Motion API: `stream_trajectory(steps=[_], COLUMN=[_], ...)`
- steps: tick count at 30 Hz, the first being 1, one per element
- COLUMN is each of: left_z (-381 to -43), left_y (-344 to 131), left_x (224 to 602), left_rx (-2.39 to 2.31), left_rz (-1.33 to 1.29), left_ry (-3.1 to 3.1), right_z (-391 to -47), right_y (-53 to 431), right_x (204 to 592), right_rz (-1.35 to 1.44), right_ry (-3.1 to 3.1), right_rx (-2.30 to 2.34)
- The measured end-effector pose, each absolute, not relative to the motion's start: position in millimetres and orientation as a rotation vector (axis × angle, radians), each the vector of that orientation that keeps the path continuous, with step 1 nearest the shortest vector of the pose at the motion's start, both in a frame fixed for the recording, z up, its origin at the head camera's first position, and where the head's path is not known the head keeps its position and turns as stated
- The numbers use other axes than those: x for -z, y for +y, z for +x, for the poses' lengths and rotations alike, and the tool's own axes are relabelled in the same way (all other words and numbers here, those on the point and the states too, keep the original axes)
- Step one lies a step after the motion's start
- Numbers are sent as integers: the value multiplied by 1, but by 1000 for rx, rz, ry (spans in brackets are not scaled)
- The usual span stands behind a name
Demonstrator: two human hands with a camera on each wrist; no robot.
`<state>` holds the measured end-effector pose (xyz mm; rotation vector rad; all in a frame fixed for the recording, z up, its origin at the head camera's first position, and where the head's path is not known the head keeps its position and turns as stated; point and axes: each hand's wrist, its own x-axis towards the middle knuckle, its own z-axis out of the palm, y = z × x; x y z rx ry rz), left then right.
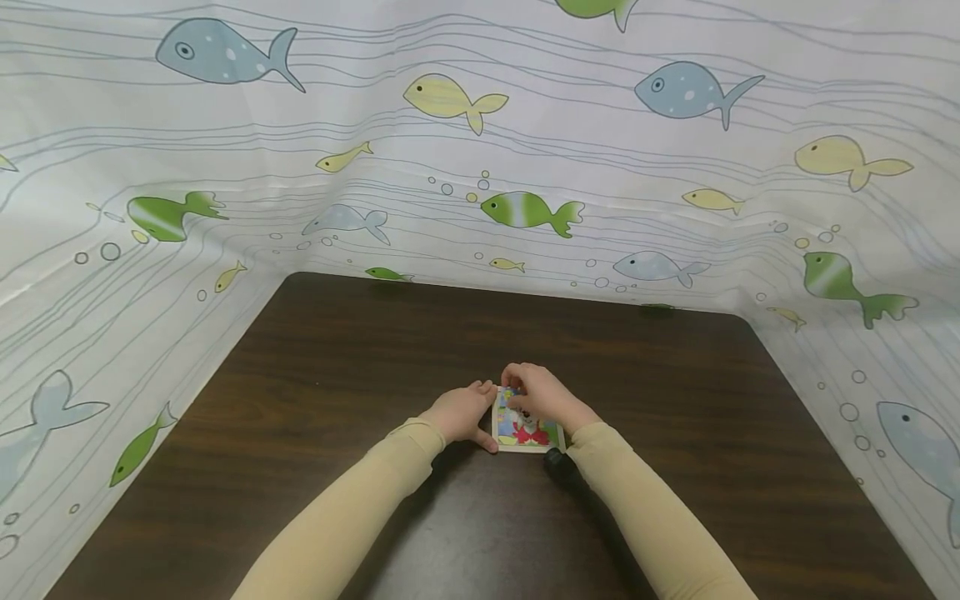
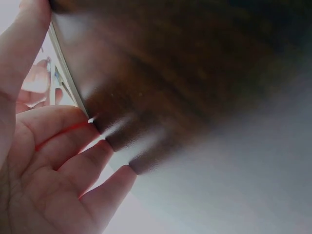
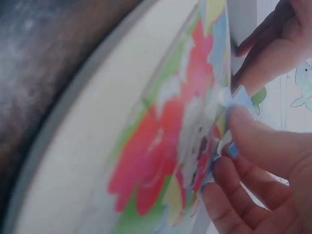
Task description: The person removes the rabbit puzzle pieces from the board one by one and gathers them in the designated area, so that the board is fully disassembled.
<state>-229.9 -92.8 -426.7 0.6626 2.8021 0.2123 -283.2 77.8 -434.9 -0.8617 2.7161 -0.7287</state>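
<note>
We should level the blue piece (image 3: 242,97) pinched in right hand (image 1: 547,396) fingers near eleven o'clock, left hand (image 1: 459,412), fingers spread straight, bracing picture board (image 1: 528,435) at nine o'clock.

Head view: we note bright, even light, soft sheen on the near table (image 1: 465,521). Left wrist: dimmer; table dark and blurred, left hand (image 2: 46,165) backlit, glowing red in places. Right wrist: we find haze, board (image 3: 102,117) out of focus nearest us.
</note>
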Motion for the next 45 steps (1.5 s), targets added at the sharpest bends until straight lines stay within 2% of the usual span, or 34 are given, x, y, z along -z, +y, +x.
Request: stream_trajectory(steps=[17, 38, 45], left_z=[-230, -233, -235], left_y=[-92, -89, -90], left_x=[427, 429, 431], left_rx=[-222, -194, -209], left_rz=[661, 653, 653], left_ry=[2799, 2807, 2805], right_z=[-294, -309, -312], right_y=[93, 164, 182], right_x=[442, 435, 434], right_rz=[-660, -642, -493], right_ry=[2616, 2682, 2704], right_rx=[1070, 992, 888])
